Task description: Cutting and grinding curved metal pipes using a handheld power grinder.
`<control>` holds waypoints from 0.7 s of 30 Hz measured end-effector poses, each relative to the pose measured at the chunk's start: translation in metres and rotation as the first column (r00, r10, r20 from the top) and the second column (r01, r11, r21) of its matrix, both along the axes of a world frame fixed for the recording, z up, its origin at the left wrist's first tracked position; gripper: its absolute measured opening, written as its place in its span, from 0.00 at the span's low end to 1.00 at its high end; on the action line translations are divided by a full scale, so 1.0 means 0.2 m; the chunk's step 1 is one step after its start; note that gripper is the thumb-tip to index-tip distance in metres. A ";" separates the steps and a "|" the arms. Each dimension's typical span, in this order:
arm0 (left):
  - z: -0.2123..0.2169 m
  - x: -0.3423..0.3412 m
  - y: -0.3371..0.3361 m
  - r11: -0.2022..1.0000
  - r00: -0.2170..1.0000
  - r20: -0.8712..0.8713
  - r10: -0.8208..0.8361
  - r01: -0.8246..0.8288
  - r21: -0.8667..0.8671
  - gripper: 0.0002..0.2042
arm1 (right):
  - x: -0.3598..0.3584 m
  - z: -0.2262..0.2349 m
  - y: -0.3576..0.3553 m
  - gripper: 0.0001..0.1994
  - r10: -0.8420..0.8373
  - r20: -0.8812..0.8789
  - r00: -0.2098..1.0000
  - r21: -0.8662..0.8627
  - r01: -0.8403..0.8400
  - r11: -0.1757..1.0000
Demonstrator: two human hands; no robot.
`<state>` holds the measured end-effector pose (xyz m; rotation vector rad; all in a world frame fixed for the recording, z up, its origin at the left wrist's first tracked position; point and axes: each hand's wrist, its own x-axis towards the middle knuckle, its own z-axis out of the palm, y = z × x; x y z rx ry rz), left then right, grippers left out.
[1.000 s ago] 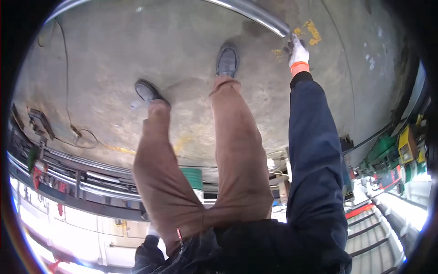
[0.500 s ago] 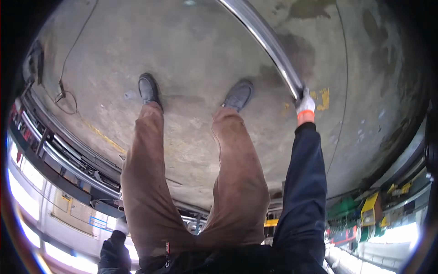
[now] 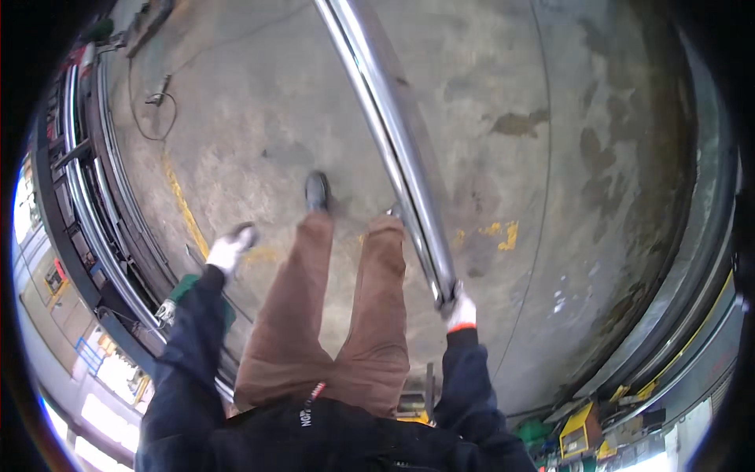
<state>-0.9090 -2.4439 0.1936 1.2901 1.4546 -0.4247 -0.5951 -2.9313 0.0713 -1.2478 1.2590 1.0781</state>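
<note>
My right hand [image 3: 461,308], in a white glove with an orange cuff, is closed around the near end of long, shiny metal pipes [image 3: 385,130]. They look like two, lying close side by side with a dark line between them. From my hand they run up and to the left, over the floor, until the top edge cuts off their far end. My left hand [image 3: 228,250], in a white glove with dark fingers, hangs out to the left, away from the pipes. Its fingers look loosely stretched, with nothing visible in them.
On the left, a dark rack [image 3: 67,204] bears several long metal bars. A thin cable [image 3: 161,98] with a loop lies on the floor near it. Yellow floor marks [image 3: 507,236] are right of the pipes. A yellow box-like machine part [image 3: 580,431] stands at the lower right.
The pipes' held end and my right hand now appear lower and further left, nearer my body. My left arm has swung up into view on the left. My feet and the view have shifted.
</note>
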 end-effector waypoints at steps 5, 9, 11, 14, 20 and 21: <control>-0.33 0.55 -0.57 0.923 0.934 0.126 0.335 -0.298 -0.244 0.32 | -0.20 0.69 -0.02 0.12 -0.014 0.005 1.000 0.062 0.014 0.998; -0.01 0.81 -0.83 0.575 0.643 0.147 0.751 -0.530 -0.623 0.41 | -0.38 1.11 0.03 0.15 0.036 -0.014 0.999 0.128 -0.034 0.991; 0.15 0.89 -0.85 0.328 0.430 0.086 0.899 -0.530 -0.782 0.43 | -0.48 1.25 0.06 0.16 0.019 -0.047 0.999 0.084 -0.015 0.996; 0.26 0.76 -0.79 0.253 0.317 0.096 0.944 -0.502 -0.827 0.43 | -0.62 1.33 0.12 0.19 0.007 -0.122 0.992 0.094 0.004 0.996; 0.49 0.44 -0.63 0.352 0.291 0.220 0.931 -0.557 -0.752 0.43 | -0.91 1.32 0.18 0.22 -0.120 -0.416 0.901 0.263 0.245 0.933; 0.44 0.35 -0.64 0.330 0.258 0.221 0.941 -0.540 -0.774 0.44 | -0.98 1.31 0.16 0.23 -0.097 -0.508 0.856 0.328 0.296 0.897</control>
